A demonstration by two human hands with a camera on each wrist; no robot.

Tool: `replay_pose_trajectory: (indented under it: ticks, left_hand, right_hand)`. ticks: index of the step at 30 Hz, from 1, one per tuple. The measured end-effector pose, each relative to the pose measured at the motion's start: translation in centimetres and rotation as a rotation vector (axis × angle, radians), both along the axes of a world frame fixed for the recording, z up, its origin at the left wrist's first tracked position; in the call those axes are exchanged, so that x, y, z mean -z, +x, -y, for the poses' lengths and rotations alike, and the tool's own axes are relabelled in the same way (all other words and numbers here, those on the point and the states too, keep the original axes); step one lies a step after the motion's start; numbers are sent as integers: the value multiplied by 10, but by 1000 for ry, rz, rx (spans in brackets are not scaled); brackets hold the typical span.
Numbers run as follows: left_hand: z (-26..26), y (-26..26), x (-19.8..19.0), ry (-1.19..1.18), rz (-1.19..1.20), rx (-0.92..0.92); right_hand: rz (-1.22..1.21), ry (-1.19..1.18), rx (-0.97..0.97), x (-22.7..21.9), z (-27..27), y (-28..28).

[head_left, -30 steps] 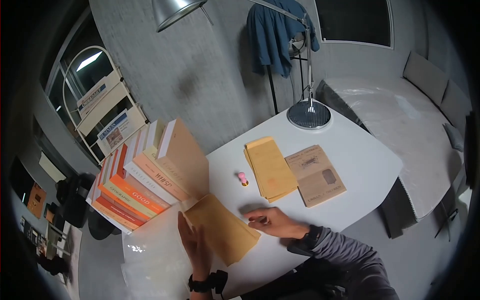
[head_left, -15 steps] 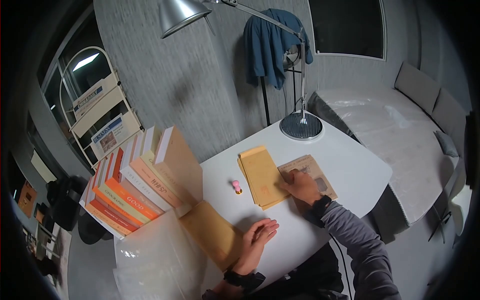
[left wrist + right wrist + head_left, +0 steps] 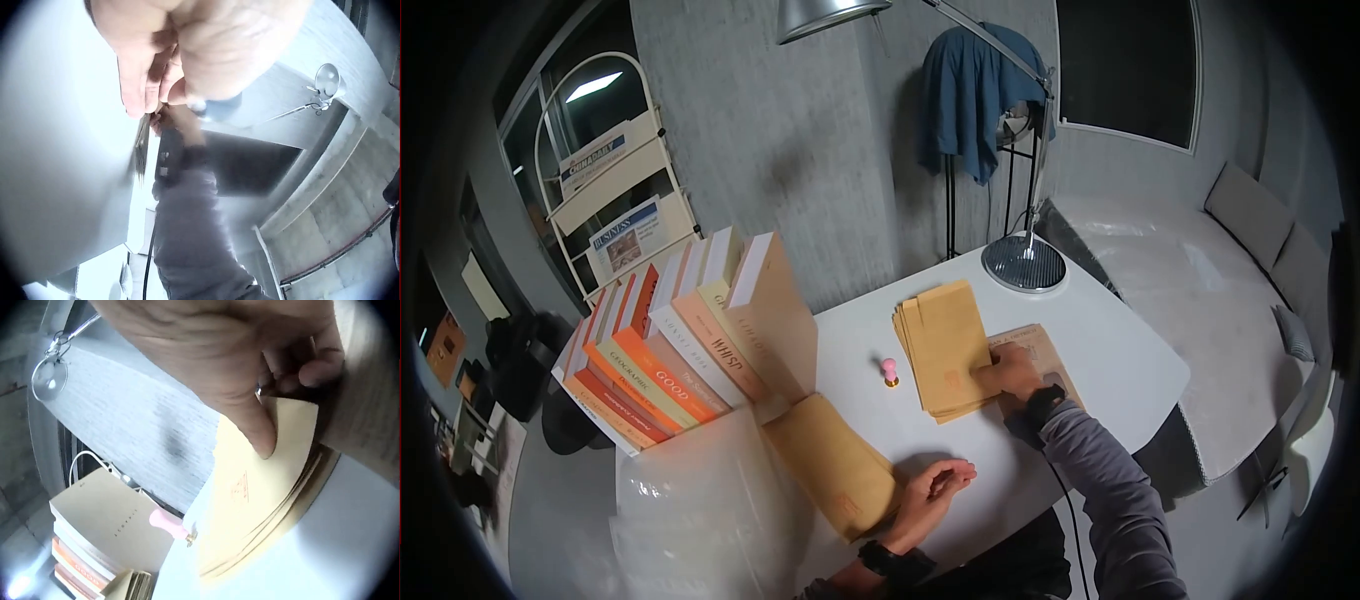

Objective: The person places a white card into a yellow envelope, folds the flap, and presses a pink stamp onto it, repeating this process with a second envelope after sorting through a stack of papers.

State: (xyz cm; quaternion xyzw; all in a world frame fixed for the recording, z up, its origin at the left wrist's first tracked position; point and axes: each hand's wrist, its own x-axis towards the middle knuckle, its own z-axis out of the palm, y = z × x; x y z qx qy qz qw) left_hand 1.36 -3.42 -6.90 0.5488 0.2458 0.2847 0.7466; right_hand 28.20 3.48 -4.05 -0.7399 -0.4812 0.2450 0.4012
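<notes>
On the white table lies a fanned stack of yellow envelopes [image 3: 945,345], partly over a brown printed booklet [image 3: 1040,350]. At the stack's right edge my right hand [image 3: 1015,372] pinches the top envelope; in the right wrist view the thumb of my right hand [image 3: 250,369] presses on the envelope [image 3: 250,481], whose corner is raised. My left hand [image 3: 932,497] hovers above the table with relaxed fingers and holds nothing, just right of a second envelope pile [image 3: 835,465]. A pink-handled stamp [image 3: 889,371] stands left of the fanned stack.
A row of books [image 3: 690,345] stands at the table's left, beside clear plastic wrap [image 3: 700,500]. The lamp's round base [image 3: 1024,263] is at the back. Behind are a newspaper rack [image 3: 615,180], a blue cloth [image 3: 975,95] and a plastic-covered seat [image 3: 1170,280].
My right hand has moved right to the fanned stack's edge and taken hold of an envelope. My left hand has left the second pile's left side and now lies to its right.
</notes>
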Motion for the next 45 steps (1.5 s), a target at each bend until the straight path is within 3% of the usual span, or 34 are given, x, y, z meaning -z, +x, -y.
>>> replay_pose_trajectory:
  ticks: [2, 7, 10, 13, 16, 17, 20, 22, 23, 24, 26, 29, 32, 39, 42, 45]
  left_hand:
    - [0, -2, -6, -31, 11, -6]
    - [4, -4, -21, -175, 98, -70]
    - [1, -5, -25, -260, 132, -92]
    - [0, -3, -15, -370, 243, -124]
    - [-2, -1, -11, -398, 397, -99]
    - [2, -3, -12, -437, 271, -184]
    - [3, -4, 1, -198, 43, -219]
    - [4, -3, 3, -129, 31, -236]
    - [2, -5, 0, -59, -2, -219]
    - [3, -5, -2, 11, -35, -201]
    - [5, 0, 3, 132, 17, -247]
    - [5, 1, -1, 158, 30, -196]
    - [4, -4, -10, 131, -13, -148]
    - [5, 1, 0, 286, 80, -265]
    - [4, -4, 2, 168, 60, -164]
    - [2, -1, -2, 487, -52, -342]
  right_hand:
    - [-296, 46, -3, 10, 0, 11]
    - [-390, 109, -25, -34, 38, 5]
    - [-505, -5, -6, -55, 76, -9]
    - [-728, -23, -128, -55, 118, -30]
    - [-729, -212, -234, -46, 157, -50]
    - [-691, -281, -240, -46, 165, -56]
    - [-532, -389, -224, -64, 176, -71]
    - [-328, -439, -165, -71, 177, -68]
    - [-352, -155, -205, -38, 179, -46]
    - [-244, 4, -131, -48, 174, -42]
    - [139, 181, -10, -42, 162, -13]
    - [554, 133, 170, -39, 147, 11]
    - [653, 38, 235, -21, 136, 30]
    - [347, -161, 309, -14, 120, 57]
    - [71, -160, 226, -11, 119, 78]
    - [-30, -76, 266, -10, 122, 85]
